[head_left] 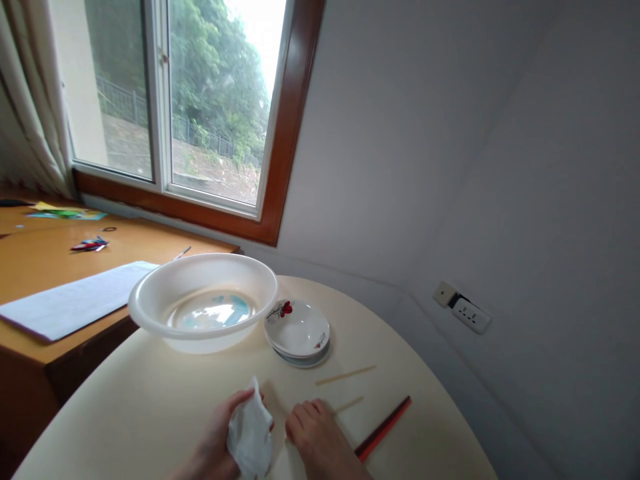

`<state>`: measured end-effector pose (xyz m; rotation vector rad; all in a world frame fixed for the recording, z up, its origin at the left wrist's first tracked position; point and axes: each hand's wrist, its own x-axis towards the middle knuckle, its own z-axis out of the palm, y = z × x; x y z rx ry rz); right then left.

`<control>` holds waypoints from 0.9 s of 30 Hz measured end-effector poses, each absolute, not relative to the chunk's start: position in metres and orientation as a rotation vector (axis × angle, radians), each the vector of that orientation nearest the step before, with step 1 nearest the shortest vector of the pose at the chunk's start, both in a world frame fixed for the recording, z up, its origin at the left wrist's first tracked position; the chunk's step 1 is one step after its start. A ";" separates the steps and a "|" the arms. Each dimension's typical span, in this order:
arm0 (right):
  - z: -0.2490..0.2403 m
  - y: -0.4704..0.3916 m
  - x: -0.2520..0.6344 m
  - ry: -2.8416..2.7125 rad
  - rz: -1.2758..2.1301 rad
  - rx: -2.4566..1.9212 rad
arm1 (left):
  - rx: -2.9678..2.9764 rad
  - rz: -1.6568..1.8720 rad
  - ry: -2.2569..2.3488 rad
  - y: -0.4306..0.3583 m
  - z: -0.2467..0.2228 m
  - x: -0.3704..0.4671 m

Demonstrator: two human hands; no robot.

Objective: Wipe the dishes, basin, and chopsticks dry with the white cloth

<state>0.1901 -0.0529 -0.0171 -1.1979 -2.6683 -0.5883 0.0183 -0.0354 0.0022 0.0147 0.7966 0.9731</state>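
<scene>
My left hand (223,433) is closed around a crumpled white cloth (251,433), thin enough that it might be a tissue. Just to its right, my right hand (320,437) has its fingers curled down over a light wooden chopstick (349,405). One end of that stick sticks out past the knuckles and its middle is hidden under the hand. Another light chopstick (345,375) lies on the table a little farther off. Dark red chopsticks (384,427) rest side by side to the right of my right hand.
A large translucent basin (150,310) with what looks like water stands at the back left of the round table (130,407). Beside it are stacked white dishes (300,333) with a red flower pattern. A wooden desk (30,250) bearing a white board (75,300) adjoins at left.
</scene>
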 end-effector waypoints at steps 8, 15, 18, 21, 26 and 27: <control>-0.037 -0.048 0.182 -2.638 -0.639 -1.144 | 0.080 1.067 0.944 -0.031 0.008 0.019; -0.044 -0.050 0.178 -2.613 -0.669 -1.111 | 0.085 1.066 0.932 -0.026 0.003 0.016; -0.045 -0.049 0.176 -2.567 -0.723 -1.054 | 0.077 1.066 0.920 -0.025 0.001 0.016; -0.050 -0.046 0.174 -2.473 -0.794 -0.962 | 0.093 1.071 0.937 -0.023 0.001 0.017; -0.044 -0.045 0.167 -2.214 -0.796 -0.779 | 0.115 1.055 0.940 -0.021 0.006 0.017; -0.040 -0.046 0.166 -2.183 -0.772 -0.745 | 0.117 1.056 0.926 -0.021 0.006 0.016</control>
